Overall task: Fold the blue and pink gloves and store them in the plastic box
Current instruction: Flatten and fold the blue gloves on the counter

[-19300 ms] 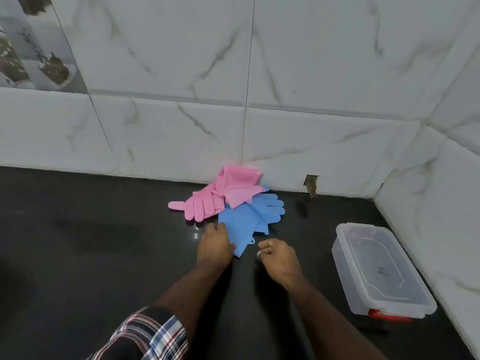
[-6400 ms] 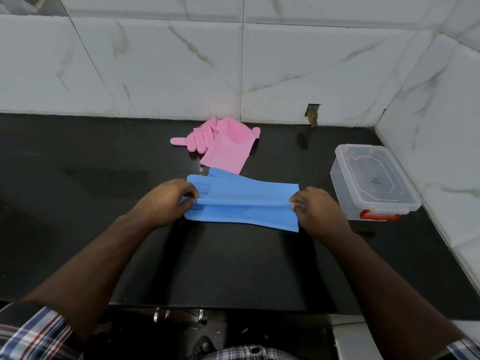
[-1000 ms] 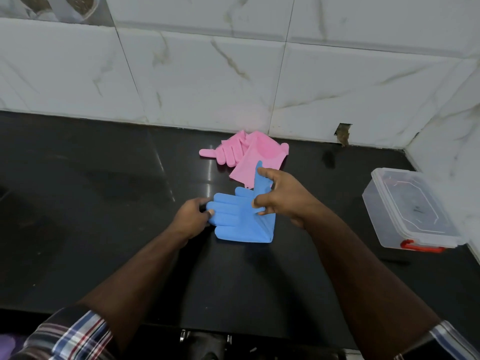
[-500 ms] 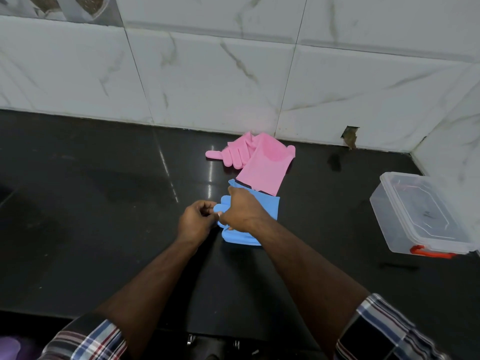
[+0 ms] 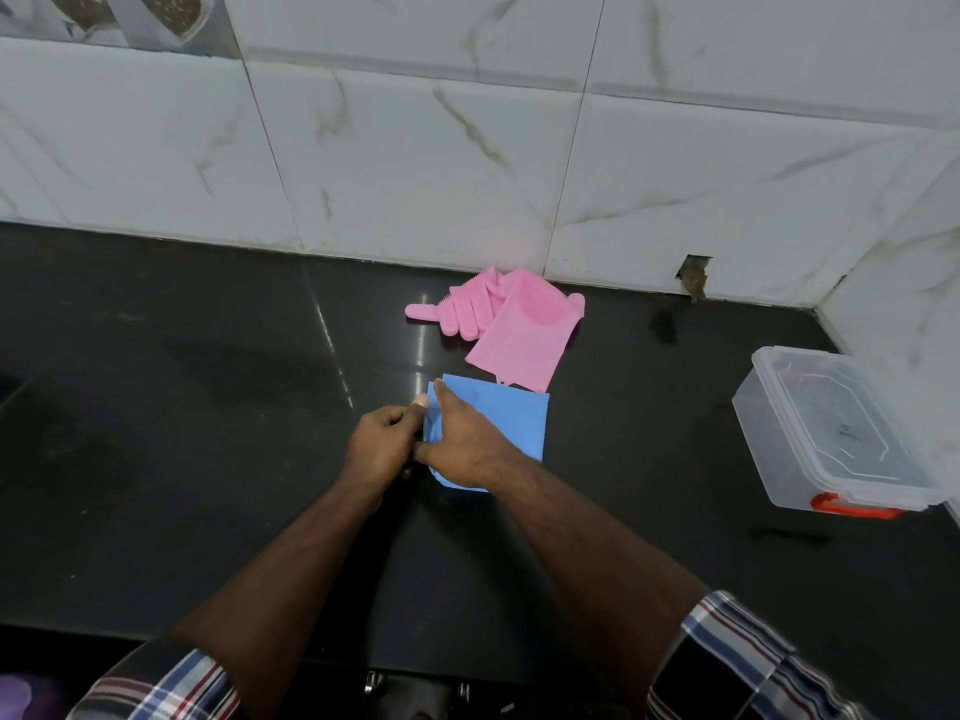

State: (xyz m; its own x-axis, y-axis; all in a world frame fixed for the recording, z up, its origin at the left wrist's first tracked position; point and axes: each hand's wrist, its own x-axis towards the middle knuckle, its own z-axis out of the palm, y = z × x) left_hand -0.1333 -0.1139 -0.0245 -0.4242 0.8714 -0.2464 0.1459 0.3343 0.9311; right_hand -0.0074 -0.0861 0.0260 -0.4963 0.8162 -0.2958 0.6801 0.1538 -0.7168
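Observation:
The blue gloves (image 5: 511, 418) lie folded into a compact rectangle on the black counter (image 5: 208, 407), mid-frame. My right hand (image 5: 462, 444) presses flat on their left half and covers much of it. My left hand (image 5: 382, 441) pinches the folded left edge, fingers closed on it. Behind them, near the wall, the pink gloves (image 5: 511, 324) lie loosely spread, fingers pointing left, their cuff almost touching the blue fold. The clear plastic box (image 5: 831, 433) with a red latch stands at the right, its lid on.
White marble-look tiles (image 5: 415, 163) form the back wall and the right corner wall beside the box. A small hole (image 5: 693, 275) sits in the tile at counter level. The counter's front edge runs just under my forearms.
My right hand carried the cuff end of the blue gloves over to the left and now presses it down. My left hand stayed at the left edge.

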